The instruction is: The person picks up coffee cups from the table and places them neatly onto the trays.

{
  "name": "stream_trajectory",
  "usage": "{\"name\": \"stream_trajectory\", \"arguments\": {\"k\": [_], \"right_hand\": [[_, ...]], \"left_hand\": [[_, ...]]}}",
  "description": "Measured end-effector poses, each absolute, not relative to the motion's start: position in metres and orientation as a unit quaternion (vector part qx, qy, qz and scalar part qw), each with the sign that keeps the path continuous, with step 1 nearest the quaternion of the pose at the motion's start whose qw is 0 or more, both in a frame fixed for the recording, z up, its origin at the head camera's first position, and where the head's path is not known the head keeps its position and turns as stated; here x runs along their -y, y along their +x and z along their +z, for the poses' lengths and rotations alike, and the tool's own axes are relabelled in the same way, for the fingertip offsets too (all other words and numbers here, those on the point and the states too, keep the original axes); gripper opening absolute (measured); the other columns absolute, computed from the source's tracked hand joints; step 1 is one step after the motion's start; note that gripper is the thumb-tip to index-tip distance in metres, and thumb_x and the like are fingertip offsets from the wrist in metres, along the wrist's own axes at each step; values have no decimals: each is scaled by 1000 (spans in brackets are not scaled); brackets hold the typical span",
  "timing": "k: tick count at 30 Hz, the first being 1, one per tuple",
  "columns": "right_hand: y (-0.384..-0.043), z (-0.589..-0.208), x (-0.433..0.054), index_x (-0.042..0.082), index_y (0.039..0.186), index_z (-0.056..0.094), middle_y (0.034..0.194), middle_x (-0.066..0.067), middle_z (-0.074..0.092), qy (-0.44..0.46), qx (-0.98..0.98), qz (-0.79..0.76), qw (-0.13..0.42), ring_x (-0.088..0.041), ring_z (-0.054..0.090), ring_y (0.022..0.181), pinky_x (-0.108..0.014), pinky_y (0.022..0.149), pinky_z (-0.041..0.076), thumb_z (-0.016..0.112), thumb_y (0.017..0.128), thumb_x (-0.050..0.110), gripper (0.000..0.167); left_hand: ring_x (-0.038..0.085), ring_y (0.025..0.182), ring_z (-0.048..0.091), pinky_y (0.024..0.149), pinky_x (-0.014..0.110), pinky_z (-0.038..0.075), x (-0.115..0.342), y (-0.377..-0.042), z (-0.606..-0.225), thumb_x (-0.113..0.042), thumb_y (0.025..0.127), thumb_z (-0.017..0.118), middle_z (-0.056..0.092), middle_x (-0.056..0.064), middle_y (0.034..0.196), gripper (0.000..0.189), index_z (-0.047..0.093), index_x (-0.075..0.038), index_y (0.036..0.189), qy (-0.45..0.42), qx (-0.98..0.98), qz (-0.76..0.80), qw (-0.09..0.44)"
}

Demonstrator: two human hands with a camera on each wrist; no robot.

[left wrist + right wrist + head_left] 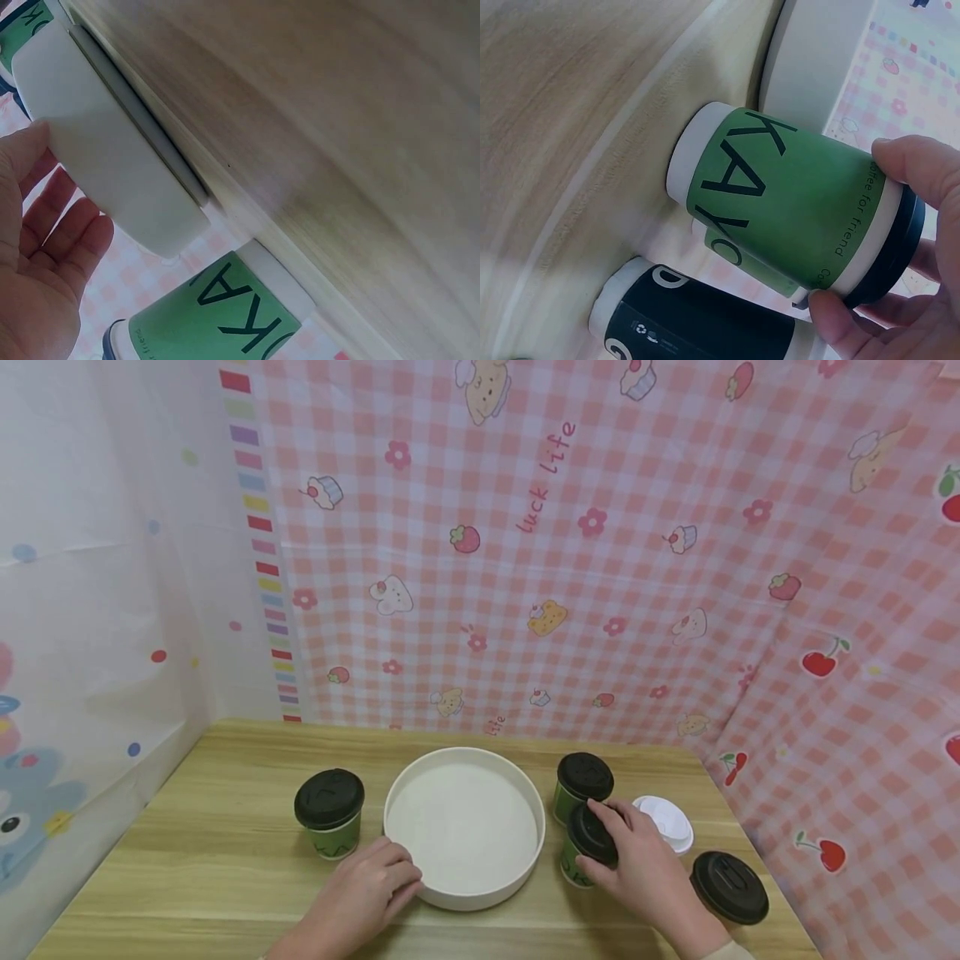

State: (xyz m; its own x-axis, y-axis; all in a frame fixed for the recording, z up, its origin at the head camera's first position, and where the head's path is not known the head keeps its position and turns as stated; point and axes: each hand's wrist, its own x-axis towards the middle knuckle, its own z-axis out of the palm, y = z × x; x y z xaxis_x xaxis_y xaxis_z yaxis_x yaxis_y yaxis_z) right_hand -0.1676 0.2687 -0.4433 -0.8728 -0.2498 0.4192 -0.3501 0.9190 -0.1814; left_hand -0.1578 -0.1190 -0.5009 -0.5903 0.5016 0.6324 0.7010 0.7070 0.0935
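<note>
My left hand pinches the near-left rim of a round white tray, the thumb lying on its outer wall in the left wrist view. My right hand holds a green paper cup by its upper part, round the black lid. In the right wrist view, thumb and fingers are spread about the top of this cup, which stands upright or nearly so beside the tray. Just behind it is another green cup with a black lid.
A third green cup with a black lid stands left of the tray. Beyond my right hand are a white lid and another black lid; what is under them is mostly hidden. A dark cup shows in the right wrist view. Patterned cloth hangs behind the wooden table.
</note>
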Motion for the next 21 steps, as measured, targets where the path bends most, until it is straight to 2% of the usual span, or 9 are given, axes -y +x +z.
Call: {"name": "stream_trajectory", "arguments": {"k": [9, 21], "right_hand": [[-163, -433, -267, 15, 144, 66, 128, -19, 69, 156, 956, 128, 215, -40, 69, 114, -57, 86, 63, 94, 78, 36, 75], [-158, -420, -263, 15, 145, 66, 130, -19, 68, 157, 953, 127, 224, -39, 70, 114, -56, 85, 64, 94, 78, 37, 75]], "left_hand": [[3, 86, 58, 74, 22, 56, 119, -159, -502, -25, 81, 93, 67, -15, 87, 14, 79, -24, 83, -340, 878, -168, 293], [3, 85, 59, 74, 21, 57, 119, -158, -501, -24, 81, 93, 67, -14, 87, 14, 80, -24, 83, -339, 878, -171, 291]]}}
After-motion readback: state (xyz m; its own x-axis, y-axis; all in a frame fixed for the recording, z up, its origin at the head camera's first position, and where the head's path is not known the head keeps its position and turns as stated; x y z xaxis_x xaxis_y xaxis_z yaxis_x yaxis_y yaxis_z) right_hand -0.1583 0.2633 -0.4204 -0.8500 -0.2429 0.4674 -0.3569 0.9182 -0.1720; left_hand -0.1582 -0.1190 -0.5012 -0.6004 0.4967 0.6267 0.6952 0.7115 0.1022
